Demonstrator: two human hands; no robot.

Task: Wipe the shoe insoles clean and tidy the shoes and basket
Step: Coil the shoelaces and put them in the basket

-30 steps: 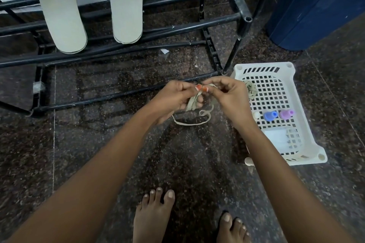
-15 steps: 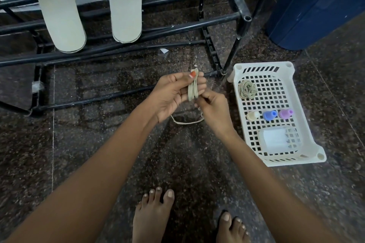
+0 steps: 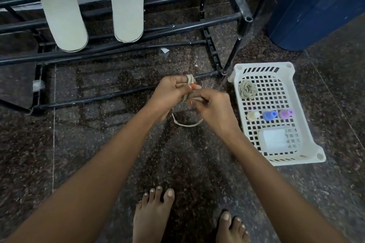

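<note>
While the left hand grips a beige flat shoelace wound in a bundle round its curled fingers, the right hand pinches the loose run of that lace at 4 o'clock of the bundle, and the two hands touch. The bundle's long axis runs 12 to 6 o'clock, and a slack loop hangs from it toward 6.

The white perforated plastic basket lies on the dark speckled stone floor at 3 o'clock of the hands. It is nearer the right hand, which looks better placed to drop the bundle in. Nothing stands between.

Inside the basket, a second coiled beige lace sits toward 11. A cream small bottle, a blue one and a purple one form a row across the middle, and a clear plastic box lies toward 6.

Two pale insoles lean on the black metal rack at 11 o'clock. A blue plastic bin stands at 1.
</note>
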